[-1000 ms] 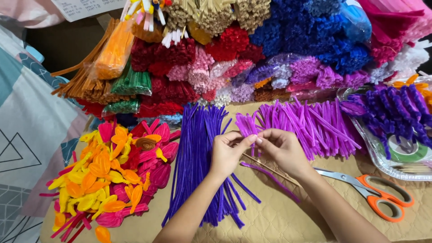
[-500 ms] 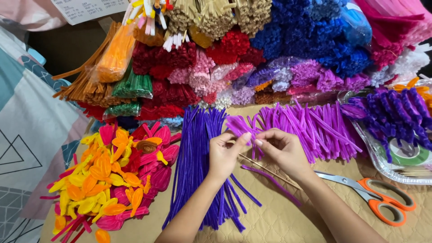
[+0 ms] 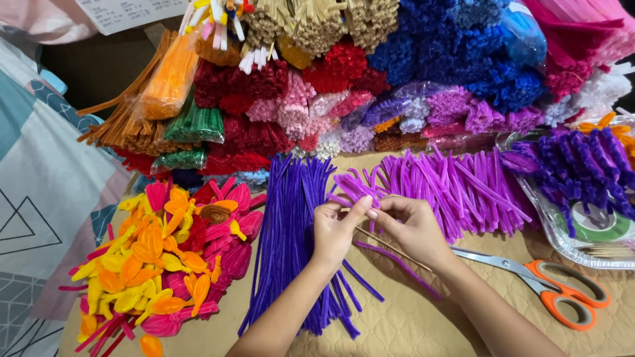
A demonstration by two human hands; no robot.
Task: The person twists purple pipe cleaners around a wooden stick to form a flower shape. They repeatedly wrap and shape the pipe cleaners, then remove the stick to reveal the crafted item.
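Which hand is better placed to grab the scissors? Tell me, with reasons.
Right. The right hand is beside the scissors, whose blades point at its wrist. The left hand sits farther off, over the purple stems.

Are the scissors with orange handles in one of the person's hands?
No, the scissors lie on the brown surface beside the right hand, which pinches a purple pipe cleaner.

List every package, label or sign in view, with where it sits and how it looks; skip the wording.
Paper sheet: top left, white with dark print, partly cut off.
Orange bundle bag: upper left of the pile, clear plastic.
Green bundle bags: below the orange one, clear plastic.
Blue bag: top right, shiny.
Clear tray: right edge, holding purple curls.
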